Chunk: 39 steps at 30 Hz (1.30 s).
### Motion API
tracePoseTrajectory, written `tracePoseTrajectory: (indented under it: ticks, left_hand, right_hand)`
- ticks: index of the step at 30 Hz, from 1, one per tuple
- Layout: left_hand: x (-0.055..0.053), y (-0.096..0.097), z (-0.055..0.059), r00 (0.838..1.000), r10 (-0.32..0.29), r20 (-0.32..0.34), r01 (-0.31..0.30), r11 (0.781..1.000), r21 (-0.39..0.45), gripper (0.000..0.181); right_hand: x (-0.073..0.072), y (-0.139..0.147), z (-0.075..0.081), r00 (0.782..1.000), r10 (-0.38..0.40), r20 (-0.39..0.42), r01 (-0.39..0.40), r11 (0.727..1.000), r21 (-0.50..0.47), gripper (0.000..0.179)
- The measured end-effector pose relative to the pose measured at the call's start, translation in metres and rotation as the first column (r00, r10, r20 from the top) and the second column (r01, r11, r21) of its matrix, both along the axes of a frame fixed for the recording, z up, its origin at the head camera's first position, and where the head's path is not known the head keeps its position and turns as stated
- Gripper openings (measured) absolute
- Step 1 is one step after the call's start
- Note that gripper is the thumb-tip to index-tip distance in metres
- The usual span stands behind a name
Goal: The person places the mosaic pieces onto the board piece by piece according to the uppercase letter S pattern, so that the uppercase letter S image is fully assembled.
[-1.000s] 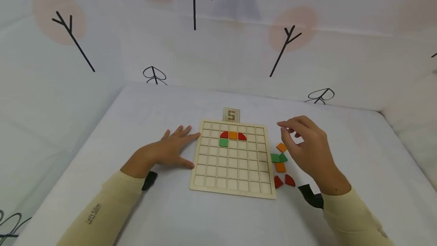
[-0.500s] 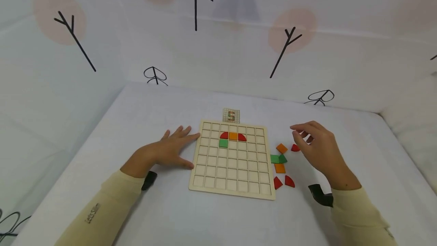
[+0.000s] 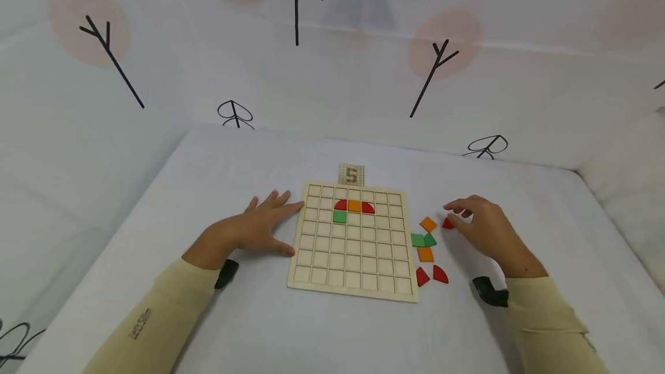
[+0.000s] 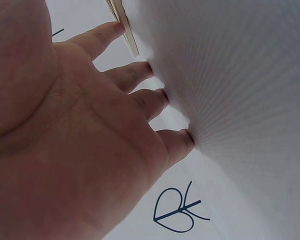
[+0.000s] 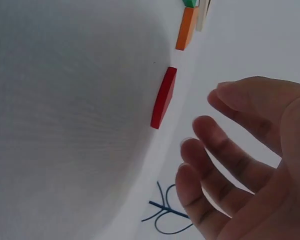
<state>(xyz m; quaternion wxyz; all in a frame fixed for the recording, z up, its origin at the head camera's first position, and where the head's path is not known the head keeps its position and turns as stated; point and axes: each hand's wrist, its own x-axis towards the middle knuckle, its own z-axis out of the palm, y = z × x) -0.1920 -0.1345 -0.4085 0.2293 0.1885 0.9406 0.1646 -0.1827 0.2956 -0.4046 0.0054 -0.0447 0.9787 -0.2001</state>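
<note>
Board (image 3: 353,247) is touching the spread left hand (image 3: 262,227); the right hand (image 3: 483,227), fingers (image 5: 220,142) apart, is hovering near a red piece (image 5: 164,97).

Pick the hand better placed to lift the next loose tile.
Probably right: the right hand is near a loose red tile; the left hand touches the grid board on the side opposite the loose tiles.

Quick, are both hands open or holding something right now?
Left hand: open, touching the pale wooden grid board.
Right hand: open, empty, loosely curled near a red quarter-circle piece.
</note>
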Motion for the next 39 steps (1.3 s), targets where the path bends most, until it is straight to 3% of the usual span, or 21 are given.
tracePoseTrajectory:
  ticks: [13,39]
  left_hand:
    - [-0.001,-0.001,-0.001,1.0,0.004,0.0,-0.004,1.0,-0.006,0.103]
    - [-0.001,-0.001,-0.001,1.0,0.005,0.01,-0.006,1.0,0.019,0.103]
  right_hand:
    - [-0.008,0.007,-0.006,0.988,-0.018,0.154,0.011,0.999,0.049,0.03]
    - [-0.012,0.01,-0.013,0.978,-0.026,0.205,0.014,0.998,0.058,0.027]
